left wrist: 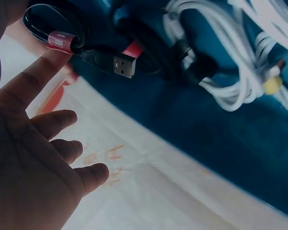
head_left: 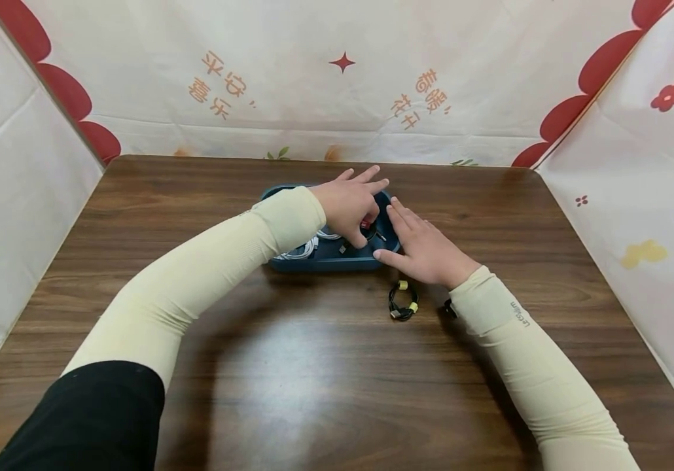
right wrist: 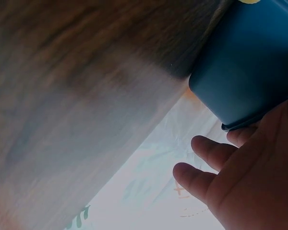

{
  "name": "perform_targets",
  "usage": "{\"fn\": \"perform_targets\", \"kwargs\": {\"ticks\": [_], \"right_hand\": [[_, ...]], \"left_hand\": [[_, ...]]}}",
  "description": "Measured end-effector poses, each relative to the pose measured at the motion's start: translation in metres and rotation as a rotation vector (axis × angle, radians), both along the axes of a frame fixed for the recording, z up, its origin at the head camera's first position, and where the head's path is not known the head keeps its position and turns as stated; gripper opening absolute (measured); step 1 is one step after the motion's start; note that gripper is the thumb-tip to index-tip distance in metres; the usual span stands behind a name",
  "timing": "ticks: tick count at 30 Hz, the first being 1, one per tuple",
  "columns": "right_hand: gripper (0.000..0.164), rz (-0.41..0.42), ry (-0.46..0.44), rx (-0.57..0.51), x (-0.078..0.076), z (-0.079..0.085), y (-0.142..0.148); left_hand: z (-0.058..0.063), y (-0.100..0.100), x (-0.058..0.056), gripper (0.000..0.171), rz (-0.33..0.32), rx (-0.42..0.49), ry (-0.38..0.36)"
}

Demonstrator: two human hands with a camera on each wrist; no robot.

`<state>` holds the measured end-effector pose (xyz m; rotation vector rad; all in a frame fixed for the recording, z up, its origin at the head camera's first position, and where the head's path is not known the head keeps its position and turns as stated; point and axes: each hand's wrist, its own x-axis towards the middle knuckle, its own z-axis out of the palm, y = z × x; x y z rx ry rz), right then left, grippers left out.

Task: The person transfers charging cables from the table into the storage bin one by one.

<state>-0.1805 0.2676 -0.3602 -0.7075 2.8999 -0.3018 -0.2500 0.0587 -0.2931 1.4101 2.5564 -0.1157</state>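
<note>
A dark blue tray [head_left: 337, 264] stands toward the back of the table with coiled cables in it. My left hand [head_left: 349, 206] reaches over it, holding a coiled black USB cable [left wrist: 98, 60] with a red tie [left wrist: 61, 41] between thumb and index finger. The other fingers stay spread. The thumb tip is outside the left wrist view. With fingers extended, my right hand [head_left: 431, 252] rests against the tray's right end, also seen in the right wrist view. White cables [left wrist: 230, 52] and another black cable [left wrist: 153, 48] lie inside the tray.
A coiled black cable with yellow ties [head_left: 403, 302] lies on the wooden table [head_left: 313, 379] in front of the tray's right end. White printed cloth [head_left: 337, 98] walls rise behind the table and on both sides.
</note>
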Motion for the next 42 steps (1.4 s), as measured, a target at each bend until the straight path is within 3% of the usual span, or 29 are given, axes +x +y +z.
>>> {"fn": "perform_targets", "kwargs": {"ticks": [6, 11, 32, 42], "right_hand": [[0.093, -0.004, 0.001, 0.008, 0.0, 0.0, 0.0], [0.092, 0.001, 0.006, 0.005, -0.001, -0.001, 0.0], [0.092, -0.004, -0.004, 0.015, -0.001, -0.001, 0.0], [0.09, -0.01, -0.006, 0.008, -0.001, 0.0, -0.002]], "left_hand": [[-0.016, 0.006, -0.008, 0.028, 0.028, 0.002, -0.023], [-0.022, 0.01, -0.008, 0.025, 0.044, 0.003, -0.058], [-0.026, 0.019, -0.002, 0.035, 0.093, 0.01, -0.051], [-0.027, 0.017, 0.0, 0.029, 0.08, -0.037, -0.025]]}}
